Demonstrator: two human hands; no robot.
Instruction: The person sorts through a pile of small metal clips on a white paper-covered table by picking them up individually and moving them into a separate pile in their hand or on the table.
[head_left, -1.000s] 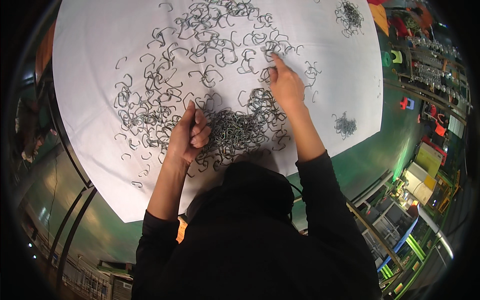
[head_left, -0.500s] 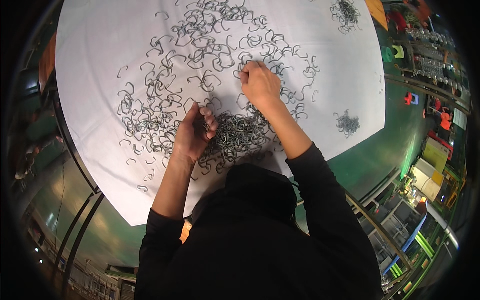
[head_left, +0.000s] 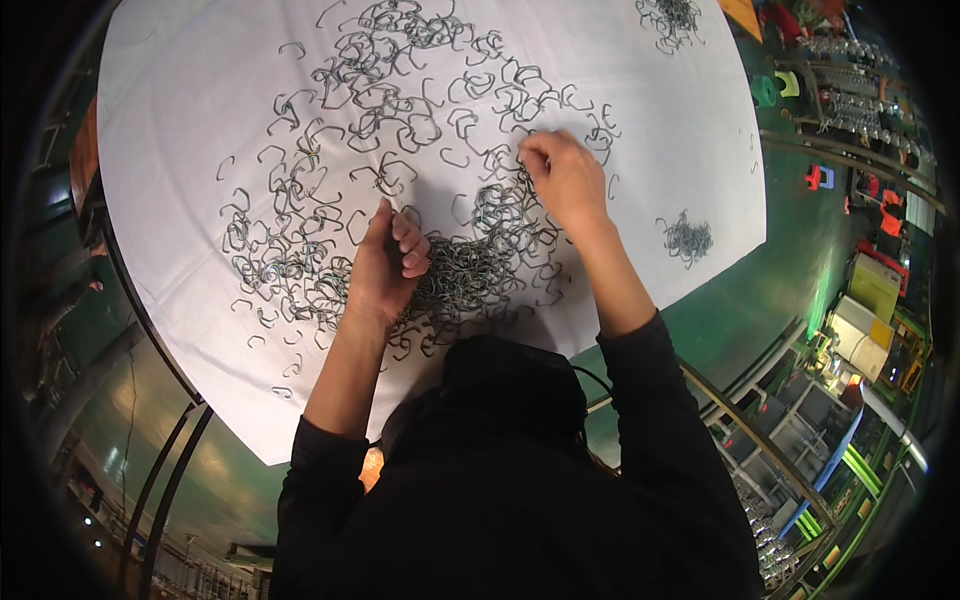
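Observation:
Many small C-shaped metal wire clips [head_left: 385,125] lie scattered in a broad ring on a white-covered table [head_left: 170,130]. A denser heap of the clips [head_left: 470,270] sits close to my body. My left hand [head_left: 388,258] rests at the left side of this heap, thumb up and fingers curled in; whatever is inside them is hidden. Farther out and to the right, my right hand [head_left: 570,180] is over the right part of the ring. Its thumb and fingertips are pinched together at the clips, and I cannot make out what is between them.
Two smaller piles of clips lie apart on the right, one far pile [head_left: 670,22] and one nearer pile [head_left: 688,238]. Beyond the table are a green floor [head_left: 700,300], metal rails, a red-and-blue stool [head_left: 820,177] and racks with hanging metal parts.
My right hand has moved right across the ring of clips, fingers still pinched. My left hand stays beside the heap, still curled. The whole view has shifted slightly.

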